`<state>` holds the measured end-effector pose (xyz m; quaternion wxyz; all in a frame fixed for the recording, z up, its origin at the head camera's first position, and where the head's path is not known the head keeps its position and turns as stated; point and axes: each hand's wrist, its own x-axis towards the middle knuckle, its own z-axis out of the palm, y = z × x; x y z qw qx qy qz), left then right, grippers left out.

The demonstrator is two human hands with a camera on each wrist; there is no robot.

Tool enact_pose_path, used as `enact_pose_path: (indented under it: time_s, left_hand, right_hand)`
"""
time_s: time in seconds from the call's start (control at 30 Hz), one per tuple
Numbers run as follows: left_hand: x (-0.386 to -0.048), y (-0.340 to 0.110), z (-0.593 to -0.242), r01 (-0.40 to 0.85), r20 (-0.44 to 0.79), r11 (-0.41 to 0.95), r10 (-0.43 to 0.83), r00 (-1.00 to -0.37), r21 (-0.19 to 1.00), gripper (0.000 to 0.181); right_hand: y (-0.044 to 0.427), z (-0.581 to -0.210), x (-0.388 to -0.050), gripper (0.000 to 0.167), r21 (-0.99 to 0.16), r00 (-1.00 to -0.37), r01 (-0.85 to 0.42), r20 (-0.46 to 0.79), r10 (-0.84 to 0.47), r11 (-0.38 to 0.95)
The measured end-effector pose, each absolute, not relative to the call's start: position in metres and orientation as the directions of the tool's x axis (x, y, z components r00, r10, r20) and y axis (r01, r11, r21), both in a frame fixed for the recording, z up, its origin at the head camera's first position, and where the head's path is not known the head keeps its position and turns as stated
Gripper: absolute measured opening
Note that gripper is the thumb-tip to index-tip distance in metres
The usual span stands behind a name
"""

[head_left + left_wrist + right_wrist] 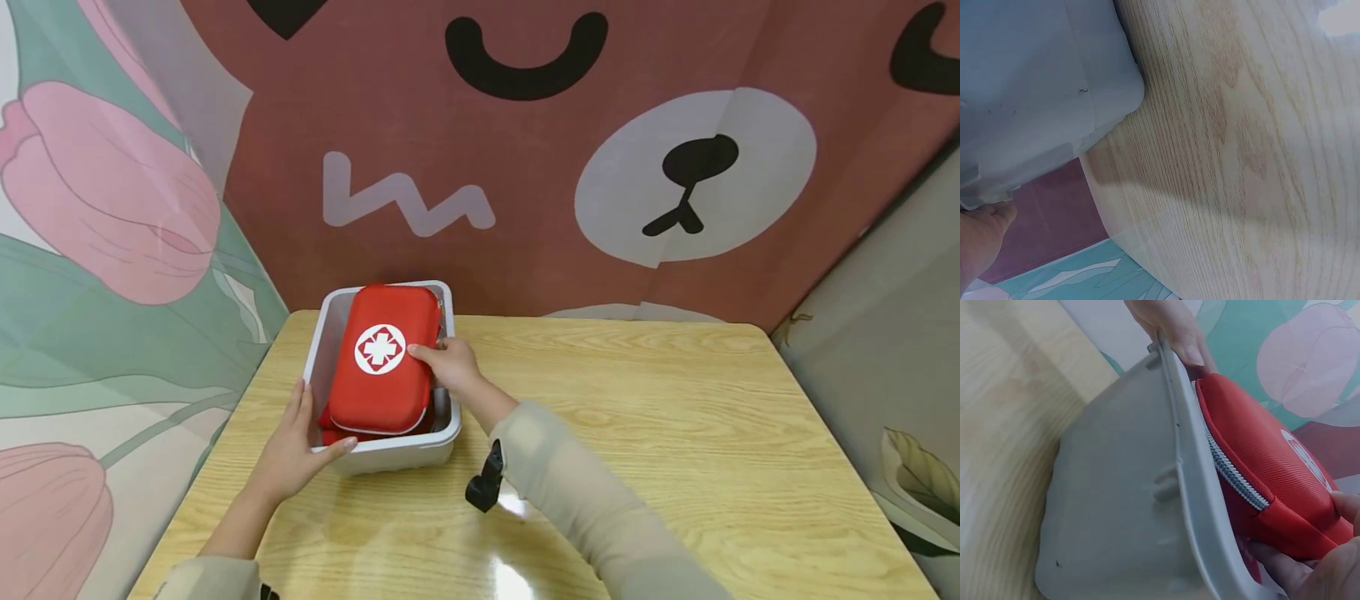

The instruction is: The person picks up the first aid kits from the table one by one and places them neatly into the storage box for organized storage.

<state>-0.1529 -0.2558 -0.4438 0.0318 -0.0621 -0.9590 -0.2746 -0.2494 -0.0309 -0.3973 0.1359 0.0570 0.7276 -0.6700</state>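
A red zippered first-aid case with a white cross emblem lies tilted in the top of a light grey plastic bin. My right hand pinches the case's right edge, thumb on top beside the emblem and fingers underneath; the right wrist view shows this hand close to the silver zipper. At the bin's front left corner, my left hand grips the rim, its thumb along the front. In the left wrist view only part of that hand shows, below the bin's rim.
Another red item shows partly beneath the case; its kind is hidden. The bin stands at the back left of a wood-grain table. Printed cloth with a cartoon face hangs behind, and floral cloth hangs at the left.
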Motion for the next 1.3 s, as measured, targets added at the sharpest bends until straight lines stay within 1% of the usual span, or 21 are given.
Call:
enact_pose_path:
  time_s: [0.13, 0.33, 0.57, 0.83, 1.07, 1.3]
  left_hand:
    - [-0.153, -0.256, -0.445, 0.147, 0.11, 0.836, 0.103, -0.988, 0.529, 0.101]
    - [-0.153, -0.256, -0.443, 0.143, 0.108, 0.837, 0.101, -0.989, 0.527, 0.101]
    - [-0.155, -0.258, -0.439, 0.138, 0.11, 0.843, 0.094, -0.99, 0.52, 0.1]
    - [-0.153, -0.255, -0.443, 0.143, 0.112, 0.832, 0.097, -0.989, 0.536, 0.101]
    - [-0.152, -0.253, -0.443, 0.145, 0.12, 0.835, 0.095, -0.988, 0.531, 0.1]
    - [-0.152, -0.254, -0.444, 0.14, 0.114, 0.833, 0.093, -0.989, 0.535, 0.101]
  right_hand:
    - [-0.037, -0.401, -0.248, 0.033, -0.952, -0.943, 0.292, -0.303, -0.139, 0.096]
    - [-0.046, -0.402, -0.25, 0.033, -0.943, -0.931, 0.319, -0.33, -0.156, 0.093]
    - [-0.058, -0.405, -0.252, 0.029, -0.946, -0.942, 0.293, -0.311, -0.125, 0.141]
    - [-0.059, -0.413, -0.252, 0.028, -0.93, -0.93, 0.329, -0.349, -0.112, 0.166]
    - [-0.056, -0.415, -0.248, 0.029, -0.93, -0.933, 0.308, -0.337, -0.13, 0.2]
    - [-0.053, -0.411, -0.239, 0.022, -0.929, -0.952, 0.245, -0.284, -0.111, 0.278]
